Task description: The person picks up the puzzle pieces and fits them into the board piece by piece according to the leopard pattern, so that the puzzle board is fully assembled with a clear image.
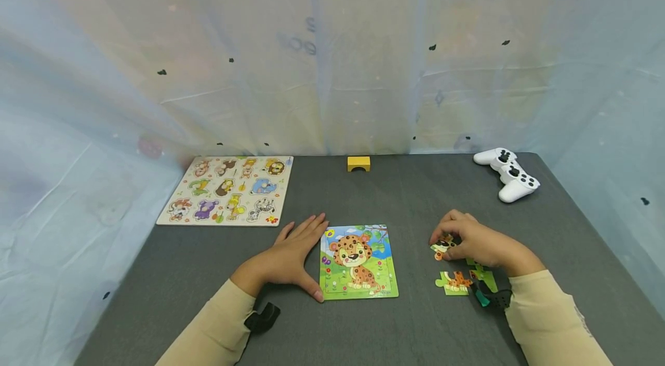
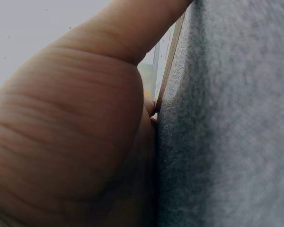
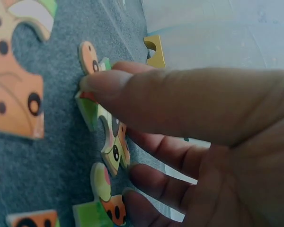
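Observation:
A square leopard puzzle [image 1: 358, 262] lies flat at the middle of the table. Along its left edge my left hand [image 1: 288, 257] is spread, thumb at the near corner and fingertips at the far one. The left wrist view shows mostly that palm and thumb, with a thin board edge [image 2: 168, 61] past them. To the right, my right hand [image 1: 480, 243] pinches a jigsaw piece [image 3: 111, 125] between thumb and fingers, just at the grey surface. Other loose leopard pieces [image 1: 457, 283] lie below that hand, partly hidden by the wrist; a spotted orange piece [image 3: 14, 80] shows close up.
A white animal peg board [image 1: 236, 190] lies at the back left. At the back edge stands a yellow arch block [image 1: 358, 164]. A white game controller [image 1: 508, 174] lies at the back right. Pale plastic sheeting [image 1: 363, 77] hangs behind the grey table [image 1: 374, 331].

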Available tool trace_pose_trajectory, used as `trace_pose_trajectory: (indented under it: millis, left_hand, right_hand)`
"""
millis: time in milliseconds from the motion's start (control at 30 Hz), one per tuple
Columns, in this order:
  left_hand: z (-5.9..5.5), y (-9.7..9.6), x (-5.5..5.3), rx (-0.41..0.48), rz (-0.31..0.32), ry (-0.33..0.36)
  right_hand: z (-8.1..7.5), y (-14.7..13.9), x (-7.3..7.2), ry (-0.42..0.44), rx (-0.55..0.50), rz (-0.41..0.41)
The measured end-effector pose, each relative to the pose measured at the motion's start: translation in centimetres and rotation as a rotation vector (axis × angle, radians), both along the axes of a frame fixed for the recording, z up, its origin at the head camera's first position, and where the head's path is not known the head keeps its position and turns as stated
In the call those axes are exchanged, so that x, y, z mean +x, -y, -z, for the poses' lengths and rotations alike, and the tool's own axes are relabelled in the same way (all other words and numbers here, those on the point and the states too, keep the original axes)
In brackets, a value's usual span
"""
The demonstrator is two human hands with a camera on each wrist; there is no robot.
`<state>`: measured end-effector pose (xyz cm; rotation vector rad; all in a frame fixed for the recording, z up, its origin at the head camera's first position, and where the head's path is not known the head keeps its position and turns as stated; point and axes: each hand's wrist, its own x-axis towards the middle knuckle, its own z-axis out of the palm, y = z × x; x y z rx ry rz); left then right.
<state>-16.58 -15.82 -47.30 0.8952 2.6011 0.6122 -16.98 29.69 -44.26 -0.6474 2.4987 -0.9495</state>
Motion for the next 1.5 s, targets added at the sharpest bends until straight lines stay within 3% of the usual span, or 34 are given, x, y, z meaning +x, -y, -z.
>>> trace_pose_trajectory:
  millis: [400,567,767,1067,1267,1500]
  left_hand:
    - [-0.2,0.1,0.0,0.001,0.0,0.002]
    - [-0.3,0.2,0.0,-0.005,0.002,0.005]
    - [-0.1,0.1,0.0,-0.002,0.003,0.0]
    - [0.0,0.1,0.1,0.0,0.005,0.004]
    - [0.0,0.2,0.1,0.004,0.008,0.001]
    - [-0.2,0.1,0.1,0.003,0.006,0.003]
  right_hand:
    - [-0.2,0.5,-0.2,0.021,-0.013,0.028]
    - [-0.3,0.8,-0.2,0.017,-0.083,0.139]
    - [-0.8,0.9,-0.2,-0.086,-0.153,0.229]
    - [-0.8,2.5,0.2,-0.161,-0.288,0.243]
    - [-0.2,4.7,0.5,-0.099,-0.463,0.193]
    - [-0.1,7.1,1.0,-0.048,-0.554,0.168]
